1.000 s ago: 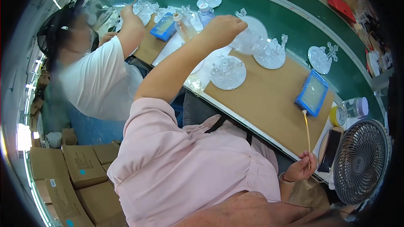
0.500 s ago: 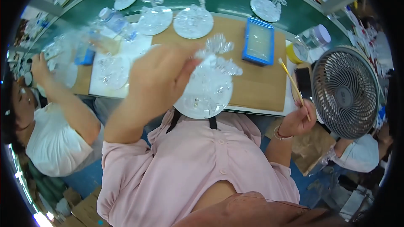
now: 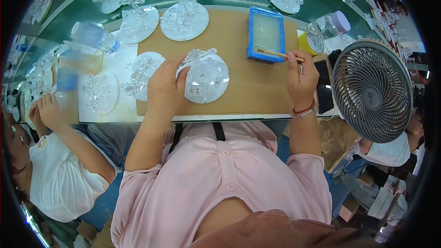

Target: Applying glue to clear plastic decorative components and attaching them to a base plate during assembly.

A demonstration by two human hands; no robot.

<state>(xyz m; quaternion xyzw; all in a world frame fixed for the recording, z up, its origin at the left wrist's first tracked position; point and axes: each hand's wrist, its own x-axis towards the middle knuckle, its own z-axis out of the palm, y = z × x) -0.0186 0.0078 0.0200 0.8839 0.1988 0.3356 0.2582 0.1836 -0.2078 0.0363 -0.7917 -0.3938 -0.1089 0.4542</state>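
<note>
Nearest us, our left hand (image 3: 164,82), thumb and fingers almost together, pinches the left rim of a smooth, round white disc (image 3: 207,82) studded with clear faceted pieces (image 3: 200,55), over matte brown cardboard (image 3: 259,92). Our right hand (image 3: 303,79) grips a slim wooden brush (image 3: 274,53) in closed fingers; its long axis runs left to right, tip pointing left over a rectangular, blue-rimmed tray (image 3: 251,36). Beyond, another ornamented white disc (image 3: 196,30) lies flat.
</note>
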